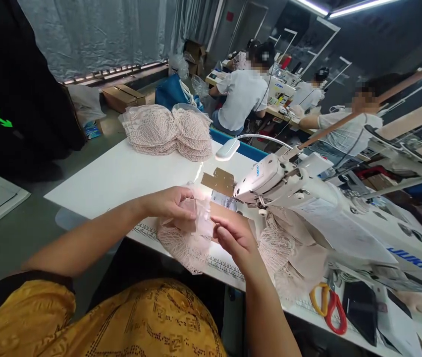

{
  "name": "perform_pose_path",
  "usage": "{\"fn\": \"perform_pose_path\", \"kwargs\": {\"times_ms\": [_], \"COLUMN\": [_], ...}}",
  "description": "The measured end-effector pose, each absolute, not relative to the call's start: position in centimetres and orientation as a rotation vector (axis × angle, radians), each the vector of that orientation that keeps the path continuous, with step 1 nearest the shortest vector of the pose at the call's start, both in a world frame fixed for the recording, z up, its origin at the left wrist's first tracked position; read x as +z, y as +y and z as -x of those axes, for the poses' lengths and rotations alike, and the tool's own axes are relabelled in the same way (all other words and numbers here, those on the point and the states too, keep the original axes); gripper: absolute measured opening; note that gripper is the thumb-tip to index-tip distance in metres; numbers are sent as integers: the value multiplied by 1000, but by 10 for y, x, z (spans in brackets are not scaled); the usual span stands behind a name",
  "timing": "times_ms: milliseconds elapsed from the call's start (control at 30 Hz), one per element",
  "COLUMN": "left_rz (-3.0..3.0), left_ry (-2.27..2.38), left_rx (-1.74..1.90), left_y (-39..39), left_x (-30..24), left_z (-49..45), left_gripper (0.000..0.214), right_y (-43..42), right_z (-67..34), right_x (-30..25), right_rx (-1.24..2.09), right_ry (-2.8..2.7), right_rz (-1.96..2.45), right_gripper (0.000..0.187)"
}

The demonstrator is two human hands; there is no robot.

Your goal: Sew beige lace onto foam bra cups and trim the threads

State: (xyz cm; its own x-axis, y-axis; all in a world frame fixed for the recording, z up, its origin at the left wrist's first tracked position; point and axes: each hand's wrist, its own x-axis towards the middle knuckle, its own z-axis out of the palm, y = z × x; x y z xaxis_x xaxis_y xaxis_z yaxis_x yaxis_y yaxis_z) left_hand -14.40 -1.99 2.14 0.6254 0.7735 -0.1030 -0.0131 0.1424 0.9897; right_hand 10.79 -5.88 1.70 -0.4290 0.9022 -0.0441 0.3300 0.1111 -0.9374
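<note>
— How many hands are on the work?

— Two, both the person's own. The left hand (172, 204) has its fingers pressed together, pinching the upper edge of one pink lace piece (190, 245). The right hand (233, 235) is curled, with its fingertips closed on the same piece at its right edge.

— Where does that piece lie?

— On the near edge of the white worktop (122, 173), draped partly over the printed ruler strip (222, 265), just in front of the needle end of the sewing machine (307, 208).

— One machine only?

— One at this worktop, white with blue lettering. One small lamp (228, 148) on a bent neck leans over it, and one flat cardboard piece (218, 181) lies beside the needle.

— Any more lace?

— A second loose heap of lace (281, 248) lies to the right of the hands, under the machine arm. At the far end sit two stacks of lace cups (170, 131), side by side and touching. I cannot count the cups in each.

— Tools?

— One pair of scissors (328, 305), with one yellow loop and one red, lying to the right, well apart from both hands. One flat black object (361, 310) lies just beside them.

— Other people?

— Three, seated at other machines at the back.
</note>
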Motion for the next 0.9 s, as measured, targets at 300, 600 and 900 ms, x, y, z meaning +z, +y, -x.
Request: {"fn": "perform_pose_path", "kwargs": {"times_ms": [300, 600, 900], "left_rz": [-1642, -1613, -1640], "left_ry": [759, 626, 781], "left_rx": [514, 551, 553], "left_y": [-21, -18, -26], "left_x": [27, 23, 13], "left_z": [150, 144, 151], "left_gripper": [35, 28, 26], "right_y": [-38, -35, -39], "right_z": [-64, -64, -93], "right_x": [43, 19, 8], "right_rx": [1698, 1877, 1653], "right_ry": [-1729, -1475, -1321], "right_rz": [1099, 969, 982], "right_gripper": [35, 38, 37]}}
